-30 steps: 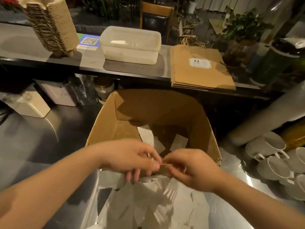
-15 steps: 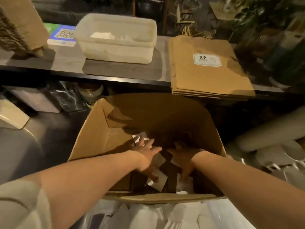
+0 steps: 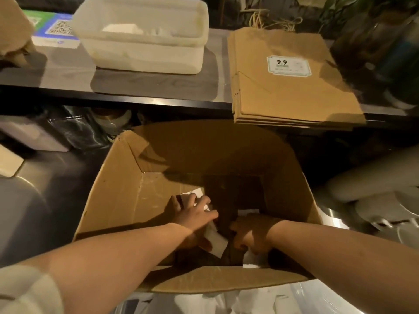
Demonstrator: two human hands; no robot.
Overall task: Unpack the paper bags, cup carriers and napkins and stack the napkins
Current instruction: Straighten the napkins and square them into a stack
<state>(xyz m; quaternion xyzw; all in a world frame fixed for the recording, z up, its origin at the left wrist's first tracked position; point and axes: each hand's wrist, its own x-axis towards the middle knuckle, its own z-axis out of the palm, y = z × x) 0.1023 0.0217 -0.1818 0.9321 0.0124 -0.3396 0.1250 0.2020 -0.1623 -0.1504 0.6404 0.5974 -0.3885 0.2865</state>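
1. Our left hand (image 3: 192, 214) lies spread and flat on loose white napkins (image 3: 214, 240) at the bottom of the cardboard box (image 3: 113, 200), pressing rather than pinching.
2. Our right hand (image 3: 251, 236) sits in shadow beside it, fingers curled down among the napkins; whether its grip has closed on one we cannot tell.
3. We judge this the gathering step: the next move calls for sweeping the scattered napkins together and lifting them out to stack.
4. The box walls stand high on every side, so the room to move is straight up, over the near flap.
5. On the far shelf the paper bags (image 3: 292, 85) lie flat at the right, with a plastic tub (image 3: 145, 53) to their left.
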